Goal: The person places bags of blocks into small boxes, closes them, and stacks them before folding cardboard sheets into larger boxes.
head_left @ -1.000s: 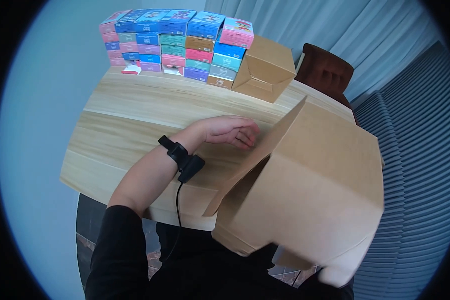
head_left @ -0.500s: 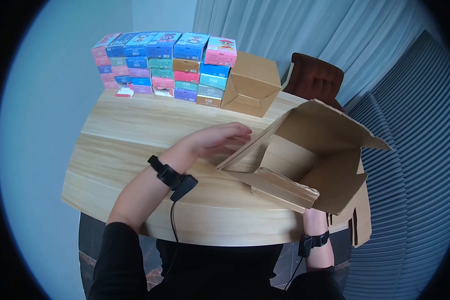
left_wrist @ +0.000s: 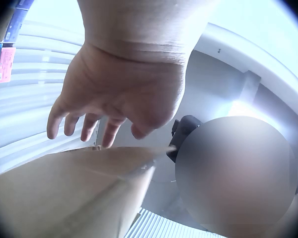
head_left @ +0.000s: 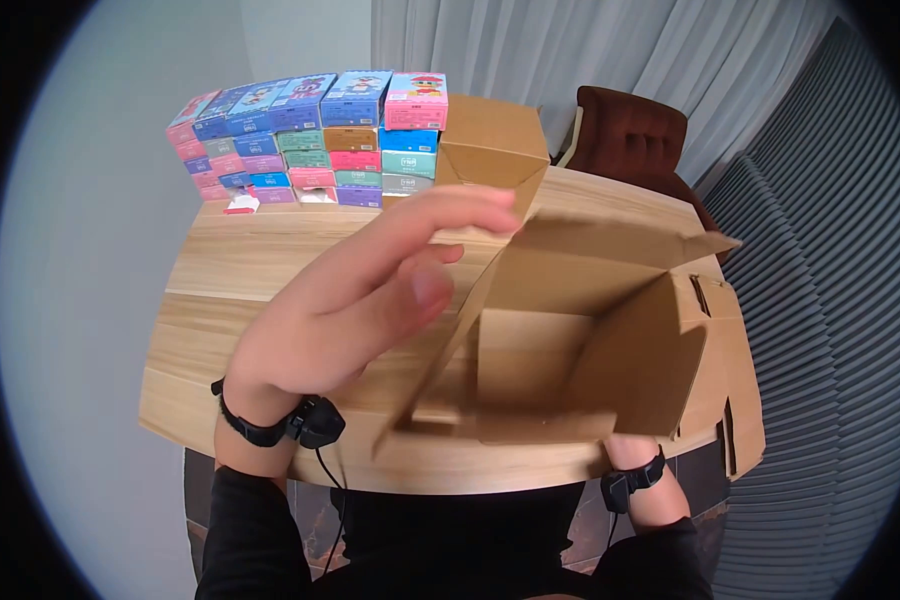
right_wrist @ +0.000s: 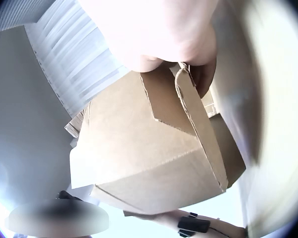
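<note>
An open-topped cardboard box [head_left: 530,350], flaps splayed outward, tilts toward me over the near right part of the table in the head view. My right hand [head_left: 632,452] grips its near lower edge. In the right wrist view the fingers of that right hand [right_wrist: 176,39] curl round the cardboard edge beside a flap. My left hand [head_left: 335,325] is raised at the box's left side, fingers loosely extended, holding nothing. From the left wrist, the left hand [left_wrist: 124,94] hangs with spread fingers close over a flap of the box [left_wrist: 89,183].
Colourful small boxes [head_left: 355,135] stand in several stacks along the back of the wooden table [head_left: 240,250]. Beside them is another cardboard box [head_left: 495,135]. Folded cardboard [head_left: 735,370] lies at the right edge. A brown chair [head_left: 630,135] stands behind.
The cardboard box has swung round, so its open inside now faces me. My left hand has lifted from the table, closer to the camera. My right hand has come into view under the box.
</note>
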Demonstrator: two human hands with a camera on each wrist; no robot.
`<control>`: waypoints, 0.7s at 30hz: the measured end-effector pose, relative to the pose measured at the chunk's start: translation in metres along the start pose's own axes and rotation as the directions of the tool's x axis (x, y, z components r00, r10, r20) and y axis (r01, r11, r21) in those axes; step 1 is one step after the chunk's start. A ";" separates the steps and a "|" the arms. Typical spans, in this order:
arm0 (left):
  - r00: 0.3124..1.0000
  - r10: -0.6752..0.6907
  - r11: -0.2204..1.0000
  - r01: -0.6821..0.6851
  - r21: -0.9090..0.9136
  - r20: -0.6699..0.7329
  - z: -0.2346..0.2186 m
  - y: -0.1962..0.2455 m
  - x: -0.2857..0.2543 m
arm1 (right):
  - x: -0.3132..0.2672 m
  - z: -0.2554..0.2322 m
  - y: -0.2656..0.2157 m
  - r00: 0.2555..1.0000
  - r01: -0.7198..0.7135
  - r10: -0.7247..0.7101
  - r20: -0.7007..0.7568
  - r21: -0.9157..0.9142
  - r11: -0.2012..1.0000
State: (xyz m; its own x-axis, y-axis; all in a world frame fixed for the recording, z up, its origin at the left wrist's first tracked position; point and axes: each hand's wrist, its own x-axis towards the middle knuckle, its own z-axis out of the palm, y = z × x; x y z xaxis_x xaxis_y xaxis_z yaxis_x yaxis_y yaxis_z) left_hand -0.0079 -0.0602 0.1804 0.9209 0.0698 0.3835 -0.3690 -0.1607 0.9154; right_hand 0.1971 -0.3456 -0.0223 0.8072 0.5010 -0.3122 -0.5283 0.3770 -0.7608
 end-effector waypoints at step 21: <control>0.968 -0.244 0.815 0.174 0.553 0.054 -0.012 -0.022 0.020 | 0.069 0.062 -0.009 0.839 0.278 0.007 0.544 -0.440 0.854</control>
State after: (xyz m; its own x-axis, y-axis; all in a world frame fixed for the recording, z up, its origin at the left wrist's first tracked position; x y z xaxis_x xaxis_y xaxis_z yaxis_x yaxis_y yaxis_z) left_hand 0.0168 -0.0437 0.1689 0.9885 0.0533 0.1413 -0.0708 -0.6632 0.7451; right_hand 0.2412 -0.2657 -0.0019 0.5301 0.8469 0.0425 -0.1103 0.1185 -0.9868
